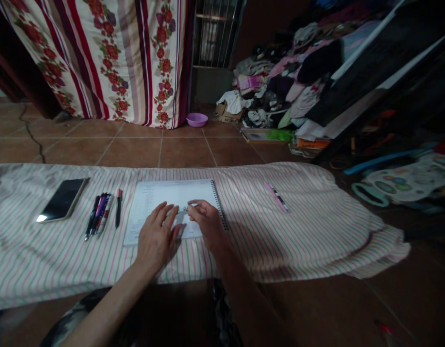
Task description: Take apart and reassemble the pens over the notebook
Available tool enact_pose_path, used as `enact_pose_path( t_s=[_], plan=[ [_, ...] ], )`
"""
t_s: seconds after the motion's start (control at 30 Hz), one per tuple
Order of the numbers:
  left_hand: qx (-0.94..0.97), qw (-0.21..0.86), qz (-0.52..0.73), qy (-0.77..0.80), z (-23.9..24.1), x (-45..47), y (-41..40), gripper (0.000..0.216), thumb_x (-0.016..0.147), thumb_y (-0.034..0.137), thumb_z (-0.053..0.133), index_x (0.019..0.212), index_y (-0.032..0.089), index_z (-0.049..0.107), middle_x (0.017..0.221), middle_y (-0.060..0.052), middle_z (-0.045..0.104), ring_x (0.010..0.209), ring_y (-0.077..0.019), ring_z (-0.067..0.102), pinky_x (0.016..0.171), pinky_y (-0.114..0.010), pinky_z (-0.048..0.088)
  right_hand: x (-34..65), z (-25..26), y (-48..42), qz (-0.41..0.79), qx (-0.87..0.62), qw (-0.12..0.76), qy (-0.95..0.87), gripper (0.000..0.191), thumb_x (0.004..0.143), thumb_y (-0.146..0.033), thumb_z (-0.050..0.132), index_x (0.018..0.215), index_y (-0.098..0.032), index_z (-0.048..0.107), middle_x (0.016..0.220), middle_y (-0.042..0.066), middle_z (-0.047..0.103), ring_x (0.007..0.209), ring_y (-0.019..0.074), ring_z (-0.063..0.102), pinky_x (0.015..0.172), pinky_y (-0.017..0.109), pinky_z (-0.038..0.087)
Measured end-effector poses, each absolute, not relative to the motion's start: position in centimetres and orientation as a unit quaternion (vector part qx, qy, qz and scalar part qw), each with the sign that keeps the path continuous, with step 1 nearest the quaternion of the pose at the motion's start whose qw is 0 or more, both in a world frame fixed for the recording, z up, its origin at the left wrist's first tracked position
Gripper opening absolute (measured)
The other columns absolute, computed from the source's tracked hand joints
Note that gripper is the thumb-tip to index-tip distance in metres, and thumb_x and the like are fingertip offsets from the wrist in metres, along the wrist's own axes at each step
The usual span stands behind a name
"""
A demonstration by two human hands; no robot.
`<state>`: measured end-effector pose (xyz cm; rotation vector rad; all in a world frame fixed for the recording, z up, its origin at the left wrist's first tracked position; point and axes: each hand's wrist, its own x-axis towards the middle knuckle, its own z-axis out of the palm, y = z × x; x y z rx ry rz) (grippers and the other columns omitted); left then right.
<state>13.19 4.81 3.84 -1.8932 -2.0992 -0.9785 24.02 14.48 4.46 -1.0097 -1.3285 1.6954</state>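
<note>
A white spiral notebook (164,190) lies open on the striped cloth in front of me, its coil along the right side. My left hand (157,233) rests flat on the page, fingers spread. On the page's right half, my right hand (206,219) has its fingers pinched around a slim white-and-teal thing (182,209), whose tip points toward my left fingertips. Most of that thing is hidden by the fingers, so its kind is unclear. Whether my left fingertips touch it, I cannot tell.
Left of the notebook lie a black pen with an orange end (118,209), a bunch of several pens (98,215) and a smartphone (63,198). A pink-and-black pen (277,196) is on the right. Beyond the cloth stand a purple basin (196,120) and a clothes heap (280,82).
</note>
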Motion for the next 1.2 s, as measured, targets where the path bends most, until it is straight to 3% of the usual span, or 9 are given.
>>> enact_pose_path(
  t_s=[0.17, 0.3, 0.53, 1.2],
  plan=[
    [-0.639, 0.047, -0.261, -0.723, 3.6, 13.5, 6.0, 0.030, 0.090, 0.027, 0.041, 0.112, 0.017, 0.059, 0.090, -0.009, 0.066, 0.082, -0.0232, 0.061, 0.071, -0.034, 0.048, 24.0, 4.0, 14.7, 0.658, -0.391, 0.367, -0.529, 0.020, 0.060, -0.028, 0.063, 0.076, -0.016, 0.062, 0.053, -0.004, 0.056, 0.052, 0.0108, 0.051, 0.053, 0.024, 0.042],
    [-0.626, 0.005, -0.278, -0.728, 2.7, 13.5, 6.5, 0.032, 0.091, 0.026, 0.035, 0.112, 0.015, 0.058, 0.090, -0.008, 0.065, 0.073, -0.0198, 0.062, 0.062, -0.029, 0.047, 24.0, 2.7, 15.3, 0.639, -0.401, 0.366, -0.545, 0.017, 0.061, -0.026, 0.062, 0.076, -0.017, 0.063, 0.050, -0.005, 0.054, 0.048, 0.0097, 0.050, 0.051, 0.023, 0.041],
    [-0.629, -0.022, -0.303, -0.716, 2.8, 12.6, 6.8, 0.031, 0.089, 0.026, 0.036, 0.109, 0.019, 0.059, 0.090, -0.007, 0.065, 0.075, -0.0187, 0.062, 0.065, -0.027, 0.047, 24.3, 2.5, 15.5, 0.678, -0.400, 0.352, -0.507, 0.026, 0.065, -0.034, 0.064, 0.082, -0.016, 0.066, 0.064, 0.001, 0.064, 0.061, 0.0128, 0.060, 0.063, 0.027, 0.050],
    [-0.623, -0.054, -0.313, -0.715, 2.9, 12.1, 6.2, 0.029, 0.088, 0.027, 0.038, 0.105, 0.020, 0.061, 0.088, -0.005, 0.065, 0.076, -0.0178, 0.063, 0.066, -0.026, 0.048, 24.5, 3.4, 15.5, 0.655, -0.427, 0.354, -0.513, 0.022, 0.064, -0.033, 0.065, 0.076, -0.016, 0.068, 0.065, 0.003, 0.067, 0.057, 0.0131, 0.061, 0.050, 0.023, 0.048]
  ],
)
